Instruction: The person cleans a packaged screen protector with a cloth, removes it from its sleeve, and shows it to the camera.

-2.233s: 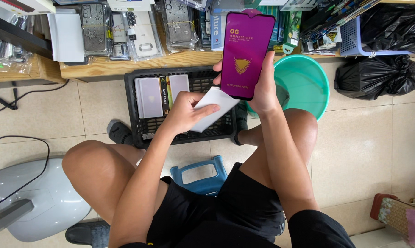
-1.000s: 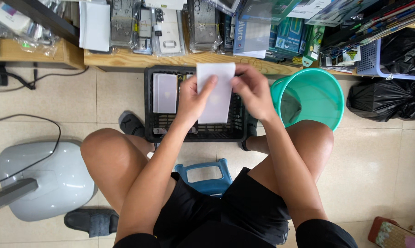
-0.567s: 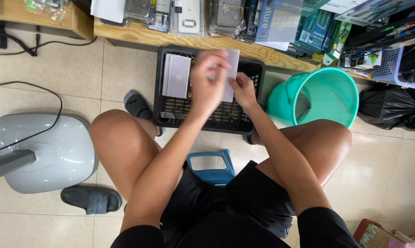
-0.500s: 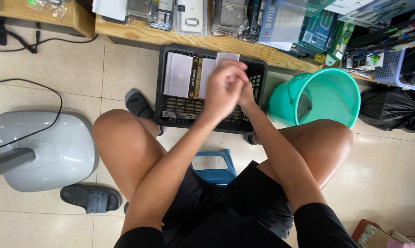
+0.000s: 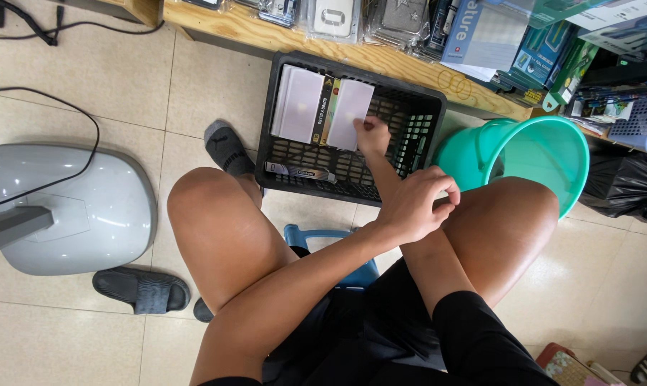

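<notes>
White flat packs are the business at hand, and they sit upright in the far-left corner of the black crate, but let's start close in. Nearest us, the left hand hangs above the knee on the near side of the crate, its fingers curled loosely in on themselves and grasping nothing visible, seemingly parked out of the way while the other hand works. Under the legs, just short of the crate, peeks a blue stool. Now into the crate: the right hand reaches across its near rim, fingers pinched on the lower right corner of the rightmost white pack, which looks like a grip for seating it beside its neighbours. They're plain, matte, rectangular, standing in a tidy row with a darker printed pack between them, while one slim dark box lies flat along the crate's near wall. Right of the crate stands a green bucket; left of it, a grey fan base and a black sandal. Beyond the crate runs a wooden shelf loaded with packaged goods.
</notes>
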